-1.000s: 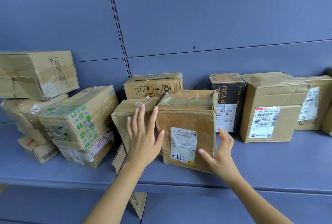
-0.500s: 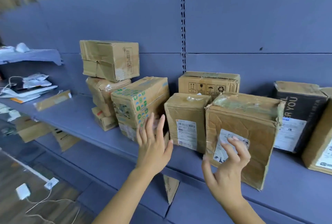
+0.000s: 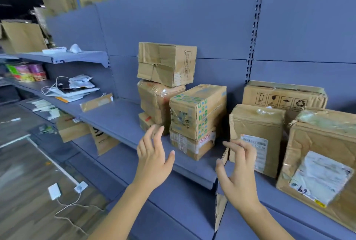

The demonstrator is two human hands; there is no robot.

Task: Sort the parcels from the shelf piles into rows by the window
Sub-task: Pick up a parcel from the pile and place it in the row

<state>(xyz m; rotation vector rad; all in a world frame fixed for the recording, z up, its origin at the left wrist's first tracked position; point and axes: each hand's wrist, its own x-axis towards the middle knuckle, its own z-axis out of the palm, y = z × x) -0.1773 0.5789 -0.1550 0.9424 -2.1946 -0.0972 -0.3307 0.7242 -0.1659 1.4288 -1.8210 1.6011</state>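
Brown cardboard parcels stand on a blue-grey shelf point(image 3: 119, 124). A pile at the back has a creased box point(image 3: 166, 64) on top of a taped one point(image 3: 158, 99). Beside it a box with green printed tape point(image 3: 198, 108) rests on a flat parcel with red writing point(image 3: 192, 144). Further right stand an upright labelled parcel point(image 3: 256, 135) and a large worn parcel point(image 3: 323, 155) with a torn white label. My left hand point(image 3: 154, 160) hovers with fingers apart before the green-tape stack. My right hand point(image 3: 238, 174), fingers curled and apart, hangs in front of the upright parcel, holding nothing.
A box with handling symbols point(image 3: 283, 97) leans on the back panel. A flat cardboard piece point(image 3: 96, 102) lies further left on the shelf. White mail bags and cables point(image 3: 75, 87) sit on the left shelf, snack packets point(image 3: 27, 72) beyond. Chargers with cords point(image 3: 57, 191) lie on the wooden floor.
The view has swung left along the shelf. Both hands came off the large worn parcel and moved left; the right hand now hangs before the upright labelled parcel.
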